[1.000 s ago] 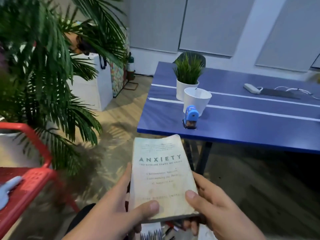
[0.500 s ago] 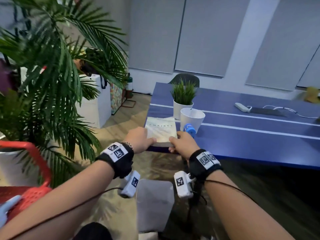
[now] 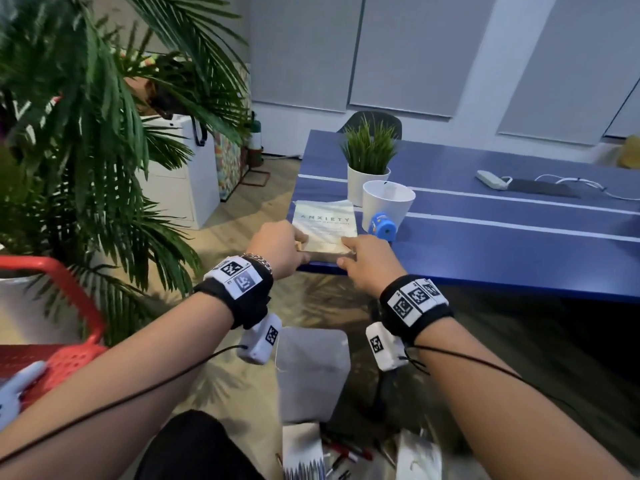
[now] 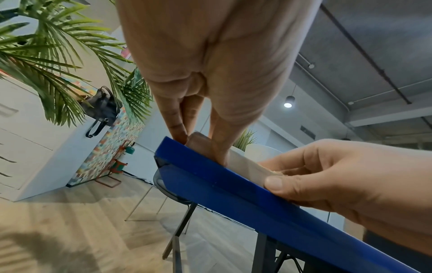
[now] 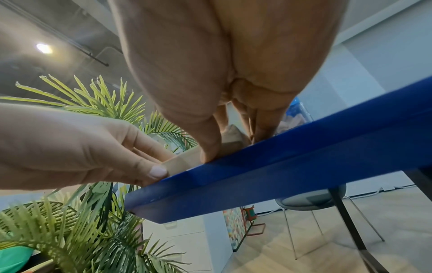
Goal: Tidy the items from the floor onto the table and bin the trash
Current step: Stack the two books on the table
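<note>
The pale "ANXIETY" book [image 3: 325, 226] lies flat on the near left corner of the blue table [image 3: 502, 244]. My left hand [image 3: 280, 247] holds its near left corner, thumb against the near edge [image 4: 247, 170] and fingers [image 4: 177, 129] down beside the book. At the near right corner my right hand [image 3: 367, 261] grips it, thumb on the edge [image 5: 184, 162] and fingers over the cover. On the floor below my arms lie a grey sheet [image 3: 311, 372] and loose papers with pens [image 3: 322, 455].
A white cup [image 3: 388, 202], a blue sharpener [image 3: 381, 227] and a small potted plant [image 3: 369, 168] stand just right of the book. A charger with cable [image 3: 491, 180] lies farther back. A big palm [image 3: 86, 133], a red basket [image 3: 69, 341] and a white cabinet [image 3: 183, 185] stand left.
Both hands carried the book from close in front of me out to the table's corner and laid it flat there; it now sits a little farther onto the top.
</note>
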Demonstrator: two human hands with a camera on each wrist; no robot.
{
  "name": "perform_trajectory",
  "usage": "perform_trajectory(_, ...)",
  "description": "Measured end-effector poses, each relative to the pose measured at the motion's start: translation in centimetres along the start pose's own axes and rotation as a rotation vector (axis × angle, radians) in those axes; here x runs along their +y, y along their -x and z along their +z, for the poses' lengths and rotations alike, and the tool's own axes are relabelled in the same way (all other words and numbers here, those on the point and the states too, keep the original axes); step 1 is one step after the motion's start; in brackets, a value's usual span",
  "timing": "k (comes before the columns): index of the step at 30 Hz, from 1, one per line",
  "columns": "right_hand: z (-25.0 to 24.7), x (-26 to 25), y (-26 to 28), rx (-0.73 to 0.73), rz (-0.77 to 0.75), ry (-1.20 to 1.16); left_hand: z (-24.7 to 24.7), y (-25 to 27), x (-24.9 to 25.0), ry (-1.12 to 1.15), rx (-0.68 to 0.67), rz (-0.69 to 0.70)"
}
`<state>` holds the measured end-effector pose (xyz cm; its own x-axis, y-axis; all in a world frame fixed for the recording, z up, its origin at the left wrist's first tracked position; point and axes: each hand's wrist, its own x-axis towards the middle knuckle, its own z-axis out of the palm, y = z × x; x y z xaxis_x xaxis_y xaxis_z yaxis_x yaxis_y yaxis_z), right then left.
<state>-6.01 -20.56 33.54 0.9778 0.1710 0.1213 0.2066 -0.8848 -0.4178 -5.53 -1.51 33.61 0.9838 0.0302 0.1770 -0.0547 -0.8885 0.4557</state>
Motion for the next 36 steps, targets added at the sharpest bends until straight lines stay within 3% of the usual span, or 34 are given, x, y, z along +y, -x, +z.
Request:
perform_trajectory(19, 0.3, 0.7, 0.3, 0.010, 0.012, -0.042, 0.9, 0.2, -0.1, 0.031, 0.041, -0.006)
perform_trajectory(22, 1.4, 1.9, 1.7, 0.177, -0.073, -0.162, 0.9, 2.1, 0.2, 0.038, 0.131, 0.012)
perform_trajectory(25, 3.2, 4.1, 5.8, 0.520, -0.158, -0.434, 2.3, 7.0, 0.3, 0.153, 0.468, 0.170)
perform_trajectory(26, 4.0, 5.2, 7.4, 0.543, -0.142, -0.502, 3.4, 8.9, 0.5, 0.239, 0.506, 0.227)
perform_trajectory(28, 6.2, 8.2, 9.7, 0.400, -0.029, -0.657, 6.9, 11.7, 0.6, 0.342, 0.392, 0.283)
perform_trajectory(31, 11.6, 14.7, 10.6, 0.146, 0.260, -0.755, 14.0, 12.8, 0.5, 0.321, 0.001, 0.243)
perform_trajectory(34, 17.8, 21.5, 11.0, 0.052, 0.581, -0.791, 21.6, 11.0, -0.9, 0.234, -0.358, 0.117)
perform_trajectory(36, 21.7, 25.9, 11.6, 0.035, 0.803, -0.858, 26.5, 10.0, -2.3, 0.176, -0.500, 0.028)
